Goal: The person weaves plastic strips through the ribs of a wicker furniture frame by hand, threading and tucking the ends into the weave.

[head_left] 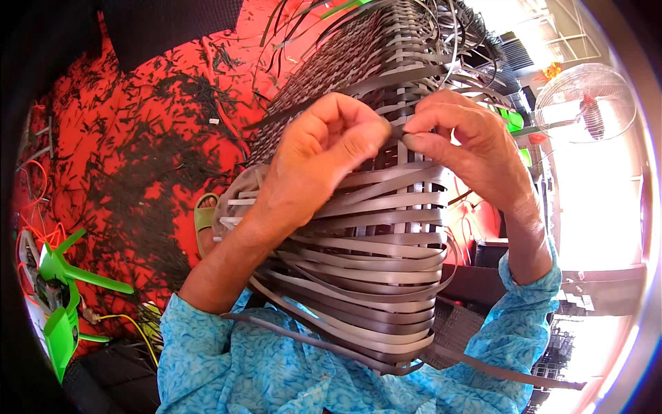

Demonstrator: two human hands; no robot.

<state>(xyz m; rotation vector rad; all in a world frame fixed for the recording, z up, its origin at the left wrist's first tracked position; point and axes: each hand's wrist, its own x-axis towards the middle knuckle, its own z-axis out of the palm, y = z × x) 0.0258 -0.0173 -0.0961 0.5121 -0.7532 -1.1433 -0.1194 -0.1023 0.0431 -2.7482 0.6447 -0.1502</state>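
A person's two bare hands are meeting over a woven piece (324,86), which is filling the middle of the scene and stretching from near to far. The left hand (314,155) is pinching a dark strip (397,131) between thumb and forefinger, and the right hand (472,141) is pinching it just beside, the fingertips nearly touching. Grey and brown bands (389,241) are looping around the near part of the piece, in front of the person's body, while thin loose ends are curling at its far end. Blue patterned sleeves (196,338) are covering the upper forearms. On the left, dark scraps (155,148) are littering a red floor (72,141), and a foot is wearing a green sandal (205,219). Green legs (96,277) of some object are jutting out at the near left. A round fan (589,103) is standing at the far right.
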